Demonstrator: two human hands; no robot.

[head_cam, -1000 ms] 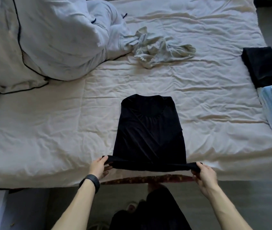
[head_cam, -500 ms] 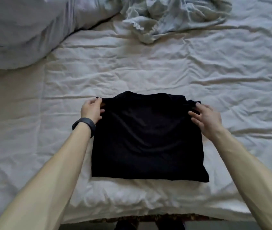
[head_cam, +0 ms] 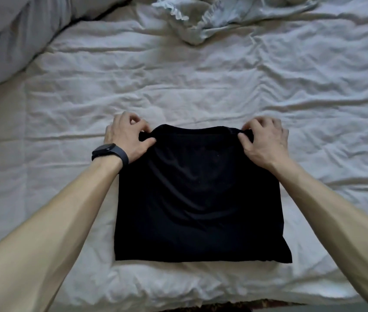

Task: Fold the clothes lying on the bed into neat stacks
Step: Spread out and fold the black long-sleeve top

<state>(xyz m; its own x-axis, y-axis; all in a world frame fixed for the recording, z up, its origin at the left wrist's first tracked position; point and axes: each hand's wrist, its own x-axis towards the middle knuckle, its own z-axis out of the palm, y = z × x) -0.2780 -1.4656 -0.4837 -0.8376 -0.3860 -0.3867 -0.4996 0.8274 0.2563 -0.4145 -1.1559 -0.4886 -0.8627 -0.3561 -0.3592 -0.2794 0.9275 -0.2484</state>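
Two hands: both are gripping the far edge of the folded black garment [head_cam: 201,199].
Left hand [head_cam: 125,137]: thumb and curled fingers are pinching the left corner.
Right hand [head_cam: 266,140]: curled fingers are pinching the right corner.
Black garment: is lying flat on the bed sheet [head_cam: 201,86], stretching from the fingers back toward the person.
Pale crumpled garment [head_cam: 212,16]: is lying well beyond the fingers.

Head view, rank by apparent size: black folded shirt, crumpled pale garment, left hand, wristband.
1. black folded shirt
2. crumpled pale garment, cropped by the frame and farther away, so unsure
3. left hand
4. wristband
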